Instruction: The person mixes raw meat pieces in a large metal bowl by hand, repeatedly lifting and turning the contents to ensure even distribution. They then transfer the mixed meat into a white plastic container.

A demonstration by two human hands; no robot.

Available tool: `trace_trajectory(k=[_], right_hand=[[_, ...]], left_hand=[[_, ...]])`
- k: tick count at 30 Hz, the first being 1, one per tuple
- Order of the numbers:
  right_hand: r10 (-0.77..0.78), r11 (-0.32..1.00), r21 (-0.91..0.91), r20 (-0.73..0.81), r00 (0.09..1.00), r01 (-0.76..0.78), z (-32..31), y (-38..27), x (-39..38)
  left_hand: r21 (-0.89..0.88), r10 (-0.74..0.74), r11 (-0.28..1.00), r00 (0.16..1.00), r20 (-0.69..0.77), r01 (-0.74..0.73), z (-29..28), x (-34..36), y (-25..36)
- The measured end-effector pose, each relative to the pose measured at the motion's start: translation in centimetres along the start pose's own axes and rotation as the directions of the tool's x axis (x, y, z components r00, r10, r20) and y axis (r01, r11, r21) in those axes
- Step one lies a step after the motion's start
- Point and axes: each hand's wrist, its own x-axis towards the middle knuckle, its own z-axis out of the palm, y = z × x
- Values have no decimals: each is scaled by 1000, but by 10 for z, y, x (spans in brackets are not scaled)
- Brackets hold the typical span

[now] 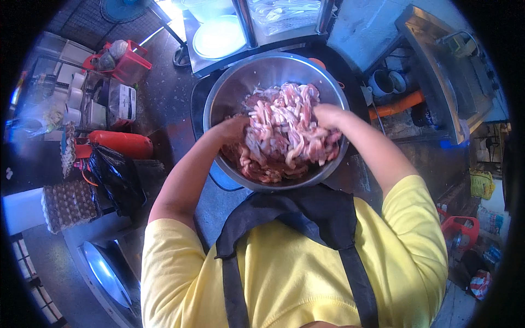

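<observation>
Hands worked one steel bowl point(229, 93): left hand point(234, 130) and right hand point(326, 116) each clutched sliced raw meat point(284, 131) from the single heap.

A person in a yellow shirt point(290, 273) and black apron point(306, 218) worked both hands into sliced raw meat point(284, 134) heaped in a steel bowl point(246, 76), the left hand point(232, 130) and right hand point(327, 116) pressed against opposite sides of the pile.

My steel bowl point(227, 93) of sliced raw meat point(284, 131) sits on the dark stand top point(198, 106).
</observation>
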Motion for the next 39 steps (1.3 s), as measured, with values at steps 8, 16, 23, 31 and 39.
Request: trace_trajectory(k=[8,16,23,31,39], right_hand=[[175,713,692,-326,929,109,15,-58,3],[158,632,678,-588,794,376,33,-61,40],[-80,625,279,-906,415,729,-36,-78,17],[-297,872,108,-657,692,477,-128,-90,-75],[111,988,151,-459,881,-46,-60,-40,-54]], left_hand=[[-249,117,952,964,-238,-177,69,24,12],[-824,-316,489,823,-472,-285,87,49,5],[-842,-319,243,781,-538,-481,10,40,69],[-890,-205,352,904,-376,-291,-88,-12,100],[187,-202,933,877,-436,308,-81,-27,117]])
